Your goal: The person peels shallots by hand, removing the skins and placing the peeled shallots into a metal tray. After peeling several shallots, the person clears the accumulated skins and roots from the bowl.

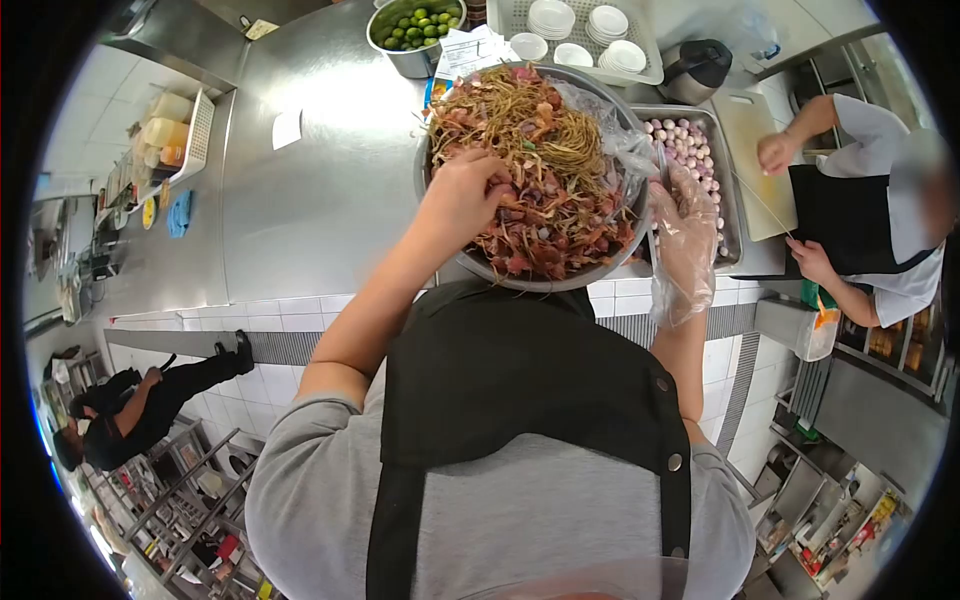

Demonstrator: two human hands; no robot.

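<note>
A large round grey basin [640, 235] is heaped with reddish-brown papery shallot skins [530, 240] and a tangle of dry, straw-like roots [565, 140]. My bare left hand [475, 190] reaches into the skins at the basin's left side, its fingers curled closed at the heap. On the right, my right hand [688, 225] wears a loose clear plastic glove and is bent closed between the basin's rim and a metal tray [735, 215] of peeled pinkish-white shallots [685, 145]. I cannot tell what its fingers hold. Clear plastic film [625, 140] lies over the basin's right edge.
A pot of green limes [415, 30] and papers [470, 50] stand behind the basin, beside a white crate [650, 70] of small dishes. At right, another person [860, 200] holds a thin knife near a cutting board [760, 165]. A blue cloth [180, 213] lies far left.
</note>
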